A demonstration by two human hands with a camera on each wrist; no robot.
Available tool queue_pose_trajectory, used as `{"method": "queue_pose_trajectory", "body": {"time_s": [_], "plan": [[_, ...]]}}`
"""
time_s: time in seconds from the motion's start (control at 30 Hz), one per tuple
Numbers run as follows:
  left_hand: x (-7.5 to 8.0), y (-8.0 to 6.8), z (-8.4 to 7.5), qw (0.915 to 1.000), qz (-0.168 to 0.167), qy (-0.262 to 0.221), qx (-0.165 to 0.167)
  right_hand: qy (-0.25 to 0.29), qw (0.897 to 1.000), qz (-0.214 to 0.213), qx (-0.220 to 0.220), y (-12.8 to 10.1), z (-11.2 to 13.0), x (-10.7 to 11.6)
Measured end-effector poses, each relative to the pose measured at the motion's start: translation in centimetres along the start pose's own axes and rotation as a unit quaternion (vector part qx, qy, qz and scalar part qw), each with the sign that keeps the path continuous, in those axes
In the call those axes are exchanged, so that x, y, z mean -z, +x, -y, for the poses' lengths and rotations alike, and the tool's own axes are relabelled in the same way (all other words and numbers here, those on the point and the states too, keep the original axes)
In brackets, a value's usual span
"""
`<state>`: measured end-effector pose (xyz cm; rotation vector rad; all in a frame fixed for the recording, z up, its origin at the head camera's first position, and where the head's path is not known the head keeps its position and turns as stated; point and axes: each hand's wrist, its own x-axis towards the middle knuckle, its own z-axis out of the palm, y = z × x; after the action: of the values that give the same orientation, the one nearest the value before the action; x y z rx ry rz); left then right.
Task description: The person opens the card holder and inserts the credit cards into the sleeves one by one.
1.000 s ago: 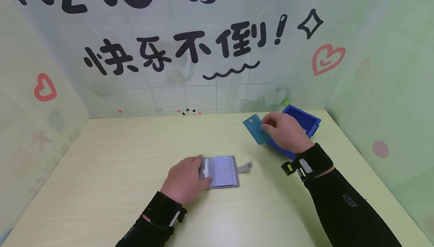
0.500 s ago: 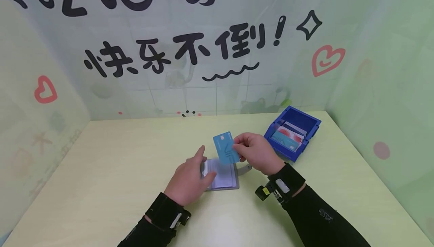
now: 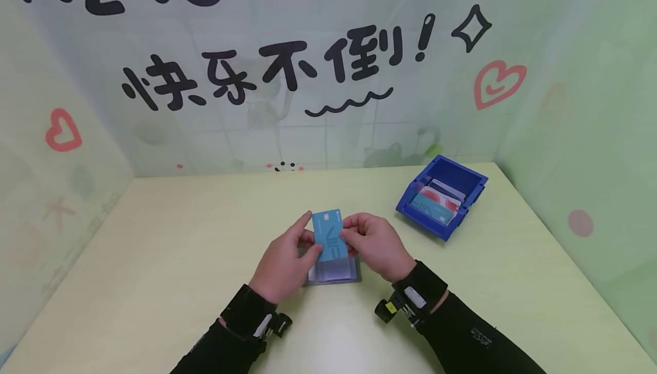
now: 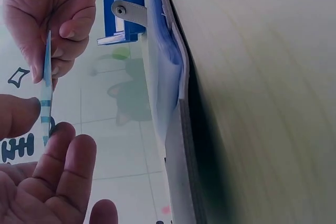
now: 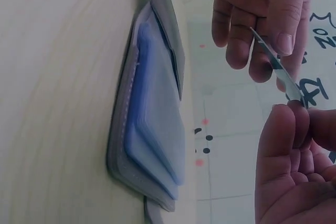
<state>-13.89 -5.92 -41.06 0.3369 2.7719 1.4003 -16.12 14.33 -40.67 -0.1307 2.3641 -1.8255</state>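
A teal card (image 3: 327, 235) stands upright just above the open grey card holder (image 3: 333, 273) in the middle of the table. My left hand (image 3: 309, 244) pinches its left edge and my right hand (image 3: 350, 236) pinches its right edge. In the left wrist view the card (image 4: 46, 94) shows edge-on between both hands, beside the card holder (image 4: 173, 103) with its clear sleeves. The right wrist view shows the card holder (image 5: 152, 124) lying open on the table, with the card (image 5: 278, 66) held above it.
A blue bin (image 3: 442, 192) with several cards in it sits at the back right of the pale table (image 3: 154, 260). Decorated walls close in the back and both sides. The holder's snap tab (image 4: 128, 11) sticks out toward the bin.
My right hand carried the teal card from the blue bin to above the card holder. My left hand lifted off the holder and took the card's left edge.
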Motion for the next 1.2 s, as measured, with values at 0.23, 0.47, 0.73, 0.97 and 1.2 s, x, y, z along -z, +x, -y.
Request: {"method": "queue_pose_trajectory", "body": {"time_s": [0.23,0.47,0.73,0.97,1.2], "plan": [[-0.2,0.0,0.3,0.9999,0.01,-0.003,0.007,0.019,1.0,0.009,-0.005,-0.2,-0.5,-0.5],[0.2,-0.1,0.3,0.9994,0.019,-0.021,0.021,-0.029,0.999,0.018,0.01,-0.3,-0.3,-0.1],[1.4,0.7,0.1,0.9991,0.002,-0.007,0.042,-0.189,0.98,-0.006,0.061,-0.1,-0.1,0.5],[2.0,0.4,0.5,0.9963,0.016,0.023,0.081,-0.315,0.946,0.044,0.061,0.0,-0.7,0.4],[2.0,0.2,0.9,0.9944,0.04,0.044,0.087,-0.362,0.925,0.109,0.017,-0.1,-1.1,0.3]]}}
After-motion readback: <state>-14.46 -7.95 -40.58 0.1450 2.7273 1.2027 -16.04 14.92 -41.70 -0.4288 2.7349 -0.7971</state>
